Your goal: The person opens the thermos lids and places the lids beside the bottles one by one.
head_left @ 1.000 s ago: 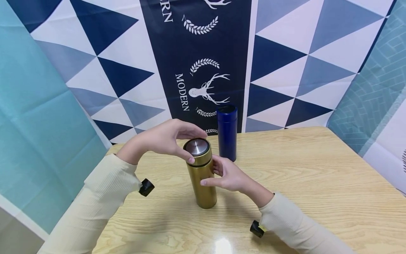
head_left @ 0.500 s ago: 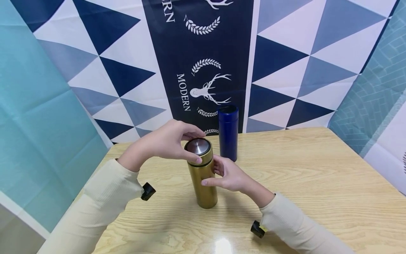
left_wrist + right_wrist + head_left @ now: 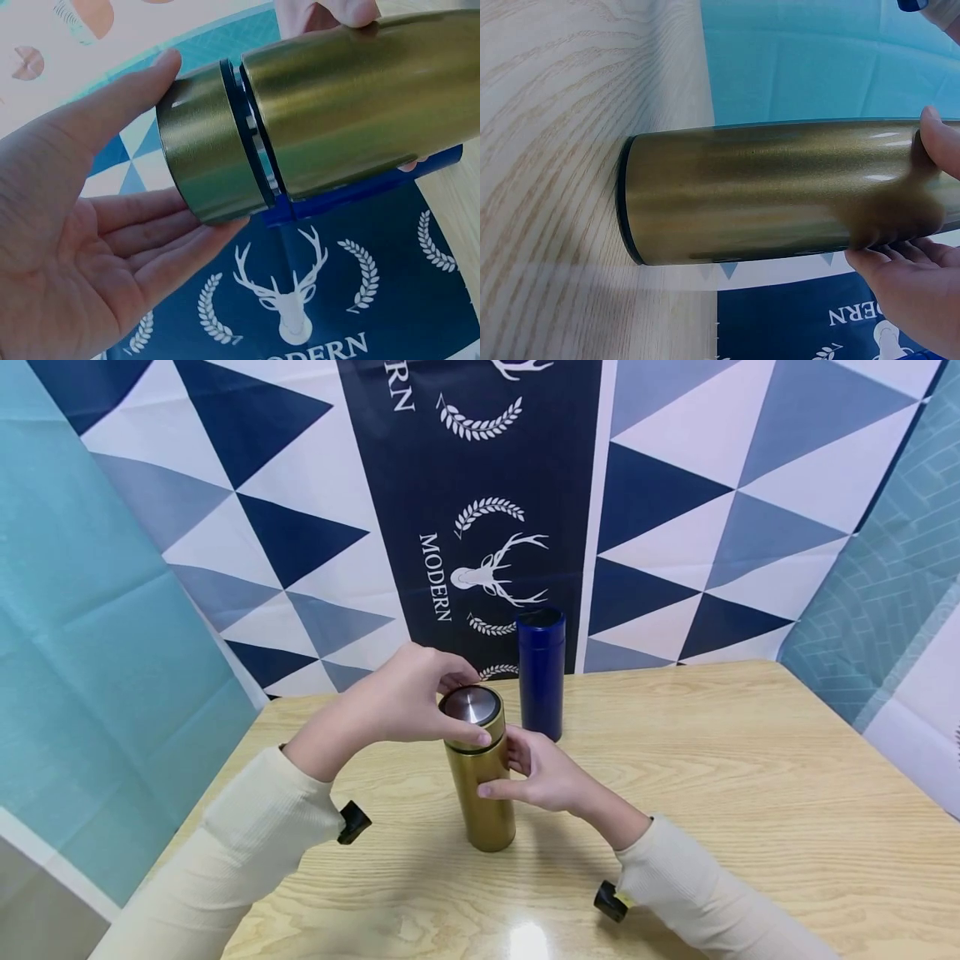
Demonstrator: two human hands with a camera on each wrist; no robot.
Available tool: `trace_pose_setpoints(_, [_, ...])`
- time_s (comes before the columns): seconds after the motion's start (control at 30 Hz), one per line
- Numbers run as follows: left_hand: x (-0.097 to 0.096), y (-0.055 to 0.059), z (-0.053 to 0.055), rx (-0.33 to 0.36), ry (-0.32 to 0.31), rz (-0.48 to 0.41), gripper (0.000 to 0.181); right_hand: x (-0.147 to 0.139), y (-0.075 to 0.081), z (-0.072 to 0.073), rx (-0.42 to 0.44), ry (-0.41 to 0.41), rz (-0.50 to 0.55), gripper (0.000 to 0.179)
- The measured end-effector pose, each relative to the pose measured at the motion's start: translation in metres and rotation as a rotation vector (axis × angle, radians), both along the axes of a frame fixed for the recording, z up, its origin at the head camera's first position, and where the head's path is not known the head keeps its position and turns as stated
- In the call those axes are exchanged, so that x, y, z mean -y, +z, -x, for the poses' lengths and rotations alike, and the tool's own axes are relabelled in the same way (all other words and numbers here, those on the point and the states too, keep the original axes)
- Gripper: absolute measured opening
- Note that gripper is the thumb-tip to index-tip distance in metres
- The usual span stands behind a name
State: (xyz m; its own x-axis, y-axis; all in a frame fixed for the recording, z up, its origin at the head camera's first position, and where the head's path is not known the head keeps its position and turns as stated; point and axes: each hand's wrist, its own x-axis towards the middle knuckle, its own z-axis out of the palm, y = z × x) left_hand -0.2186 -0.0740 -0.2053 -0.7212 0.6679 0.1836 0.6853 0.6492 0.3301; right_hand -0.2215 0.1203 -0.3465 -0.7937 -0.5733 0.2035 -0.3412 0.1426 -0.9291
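A gold thermos flask (image 3: 487,810) stands upright on the wooden table, its screw lid (image 3: 471,703) topped with a brushed steel disc. My left hand (image 3: 405,697) reaches over from the left and grips the lid, thumb on the near side and fingers behind. In the left wrist view, a narrow gap shows between the lid (image 3: 214,150) and the flask's body (image 3: 352,105). Lower down, my right hand (image 3: 551,774) holds the body from the right, thumb across the front. The base of the flask (image 3: 765,195) rests on the table in the right wrist view.
Behind and slightly right of the gold flask, a dark blue flask (image 3: 541,685) stands upright. A patterned cloth (image 3: 667,510) hangs along the table's back edge, and a teal cloth (image 3: 112,610) hangs at the left.
My left hand has turned counterclockwise with the lid: its thumb moved right along the near side, its fingertips slightly left behind. My right hand and the flask's body have kept their place.
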Motion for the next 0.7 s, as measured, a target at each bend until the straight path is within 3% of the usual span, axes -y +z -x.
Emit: trace_pose_setpoints(0.7, [-0.0075,0.0022,-0.0070,-0.090,0.146,0.056,0.043,0.0003,0.0007,0.0035,-0.010,-0.031,-0.034,0.066])
